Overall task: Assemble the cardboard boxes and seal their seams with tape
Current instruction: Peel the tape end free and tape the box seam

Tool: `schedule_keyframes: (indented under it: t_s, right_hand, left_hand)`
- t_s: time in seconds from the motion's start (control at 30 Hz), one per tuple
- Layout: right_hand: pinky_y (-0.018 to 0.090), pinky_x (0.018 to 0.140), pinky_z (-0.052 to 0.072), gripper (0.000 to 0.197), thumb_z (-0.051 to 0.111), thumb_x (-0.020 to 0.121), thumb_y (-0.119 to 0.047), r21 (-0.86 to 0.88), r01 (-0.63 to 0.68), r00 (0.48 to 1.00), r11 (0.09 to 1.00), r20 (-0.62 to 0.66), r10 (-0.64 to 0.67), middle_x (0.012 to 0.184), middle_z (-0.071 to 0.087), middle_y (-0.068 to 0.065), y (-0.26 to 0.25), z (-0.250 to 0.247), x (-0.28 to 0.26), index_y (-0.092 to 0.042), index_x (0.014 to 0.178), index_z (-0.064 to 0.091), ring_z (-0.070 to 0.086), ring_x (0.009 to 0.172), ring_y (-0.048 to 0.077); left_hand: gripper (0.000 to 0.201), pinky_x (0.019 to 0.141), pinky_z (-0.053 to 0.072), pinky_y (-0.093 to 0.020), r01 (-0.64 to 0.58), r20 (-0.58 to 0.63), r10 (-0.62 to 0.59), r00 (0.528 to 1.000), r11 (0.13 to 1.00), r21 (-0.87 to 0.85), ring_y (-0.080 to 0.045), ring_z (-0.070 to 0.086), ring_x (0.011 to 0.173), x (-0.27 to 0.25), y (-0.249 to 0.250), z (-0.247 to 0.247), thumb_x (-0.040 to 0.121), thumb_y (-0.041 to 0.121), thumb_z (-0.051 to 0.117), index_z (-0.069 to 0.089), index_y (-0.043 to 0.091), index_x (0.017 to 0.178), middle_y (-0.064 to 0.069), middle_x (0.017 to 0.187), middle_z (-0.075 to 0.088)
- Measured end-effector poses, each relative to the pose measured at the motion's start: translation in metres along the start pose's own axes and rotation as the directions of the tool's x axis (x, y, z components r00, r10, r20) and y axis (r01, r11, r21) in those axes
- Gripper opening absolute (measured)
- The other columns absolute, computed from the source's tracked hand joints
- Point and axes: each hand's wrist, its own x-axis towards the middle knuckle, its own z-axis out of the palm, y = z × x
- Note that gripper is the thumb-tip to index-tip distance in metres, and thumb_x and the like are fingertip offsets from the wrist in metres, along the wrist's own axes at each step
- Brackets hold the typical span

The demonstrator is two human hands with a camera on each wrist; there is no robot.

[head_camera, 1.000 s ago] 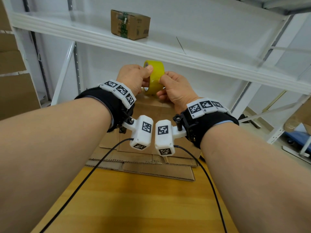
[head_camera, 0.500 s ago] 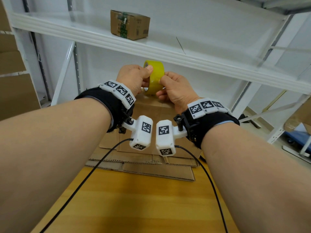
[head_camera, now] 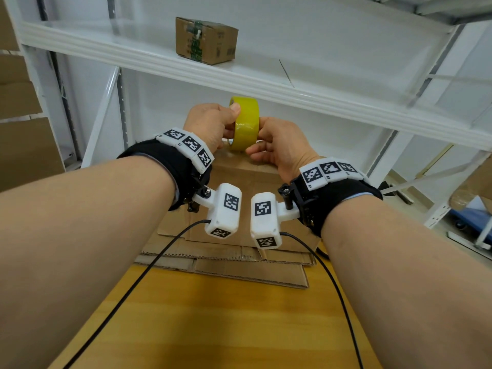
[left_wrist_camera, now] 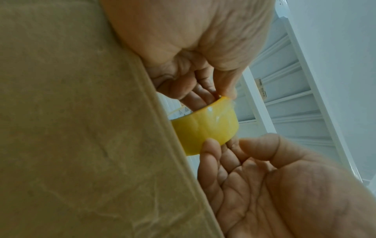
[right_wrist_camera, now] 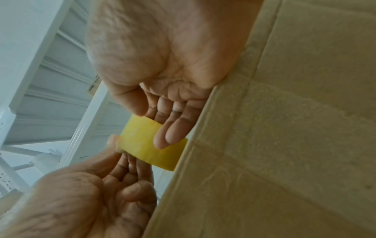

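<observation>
Both hands hold a roll of yellow tape (head_camera: pixel 246 123) in the air, just above the far edge of a brown cardboard box (head_camera: pixel 239 177). My left hand (head_camera: pixel 231 121) pinches the roll with the thumb on its rim and the fingers through the core. In the left wrist view this left hand (left_wrist_camera: pixel 221 95) comes in from the top onto the tape (left_wrist_camera: pixel 205 128). My right hand (head_camera: pixel 257 137) grips the roll's outer face between thumb and fingers. The right wrist view shows those right-hand fingers (right_wrist_camera: pixel 162 138) on the tape (right_wrist_camera: pixel 142 143), beside the box (right_wrist_camera: pixel 284 145).
Under the box, several flattened cardboard sheets (head_camera: pixel 239 265) lie on the wooden table (head_camera: pixel 213 328). A white shelf board (head_camera: pixel 292 83) runs just above the hands, with a small sealed box (head_camera: pixel 206 39) on it. More cardboard (head_camera: pixel 21 129) is stacked at far left.
</observation>
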Motion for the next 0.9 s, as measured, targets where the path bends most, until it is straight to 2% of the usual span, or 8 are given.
schedule_keyframes:
  t_s: [0.17,0.3,0.4,0.53,0.63,0.73,0.83,0.9]
  right_hand:
    - [0.023,0.048,0.051,0.025,0.041,0.095,-0.011,0.046,-0.027,0.999,0.999,0.025,0.025,0.085,0.067,0.012,-0.001,-0.002,-0.002,-0.007,0.105,0.063,0.059,0.054,0.014]
    - [0.02,0.051,0.053,0.03,0.053,0.092,-0.002,-0.045,0.001,0.997,0.999,0.076,0.003,0.086,0.069,0.01,0.001,-0.005,-0.001,-0.009,0.119,0.065,0.062,0.057,0.012]
    - [0.017,0.051,0.052,0.031,0.06,0.093,0.0,-0.061,0.058,0.993,0.996,0.106,-0.051,0.085,0.071,0.006,0.005,-0.005,-0.002,-0.007,0.123,0.065,0.063,0.058,0.009]
    - [0.018,0.054,0.054,0.025,0.06,0.095,-0.002,-0.046,0.105,0.992,0.993,0.076,-0.101,0.089,0.072,0.003,0.008,-0.003,-0.003,-0.014,0.117,0.066,0.066,0.063,0.011]
    - [0.019,0.057,0.055,0.024,0.059,0.097,-0.004,-0.029,0.117,0.992,0.993,0.044,-0.115,0.095,0.071,0.006,0.009,-0.003,-0.004,-0.015,0.117,0.065,0.068,0.068,0.016]
    - [0.021,0.062,0.057,0.029,0.06,0.096,-0.003,-0.025,0.127,0.992,0.992,0.022,-0.126,0.096,0.07,0.007,0.009,-0.004,-0.006,-0.009,0.124,0.063,0.069,0.073,0.02]
    - [0.023,0.065,0.059,0.03,0.06,0.096,-0.004,-0.017,0.129,0.992,0.992,0.007,-0.129,0.098,0.07,0.009,0.01,-0.005,-0.007,-0.007,0.126,0.063,0.07,0.076,0.021]
    - [0.023,0.066,0.059,0.03,0.061,0.096,-0.004,-0.014,0.131,0.991,0.991,0.003,-0.131,0.099,0.07,0.01,0.01,-0.005,-0.008,-0.006,0.126,0.063,0.07,0.077,0.021]
  left_hand:
    - [0.027,0.048,0.032,-0.022,0.01,0.019,-0.01,1.0,1.0,-0.028,-0.001,0.052,0.04,0.001,-0.001,-0.002,0.091,0.03,0.062,0.055,0.018,0.069,0.005,0.061,0.058]
    - [0.022,0.043,0.032,-0.019,0.104,0.005,-0.105,0.994,0.979,-0.173,-0.001,0.054,0.042,0.003,0.008,-0.005,0.093,0.029,0.06,0.057,0.018,0.074,0.012,0.05,0.058]
    - [0.019,0.042,0.036,-0.018,0.127,-0.04,-0.142,0.989,0.957,-0.262,-0.005,0.056,0.05,0.003,0.01,-0.007,0.095,0.032,0.058,0.057,0.016,0.084,0.007,0.061,0.059]
    - [0.02,0.049,0.051,-0.023,-0.028,-0.149,0.015,0.989,0.996,-0.081,-0.013,0.064,0.074,0.001,0.007,-0.007,0.098,0.035,0.051,0.049,0.017,0.105,-0.001,0.093,0.061]
    - [0.017,0.067,0.059,-0.031,-0.187,-0.139,0.213,0.967,0.966,0.18,-0.012,0.058,0.081,0.001,0.008,-0.012,0.099,0.028,0.049,0.057,0.017,0.108,0.003,0.092,0.056]
    - [0.016,0.082,0.056,-0.036,-0.317,-0.018,0.351,0.936,0.868,0.383,-0.01,0.06,0.084,0.0,0.01,-0.017,0.093,0.028,0.056,0.067,0.022,0.103,0.003,0.099,0.064]
    - [0.02,0.088,0.044,-0.023,-0.387,0.053,0.425,0.904,0.755,0.529,-0.007,0.055,0.092,-0.006,0.011,-0.016,0.095,0.031,0.055,0.068,0.024,0.109,0.004,0.107,0.06]
    - [0.024,0.089,0.039,-0.02,-0.418,0.064,0.474,0.878,0.695,0.585,-0.008,0.052,0.095,-0.01,0.01,-0.015,0.096,0.031,0.054,0.067,0.022,0.113,0.003,0.109,0.056]
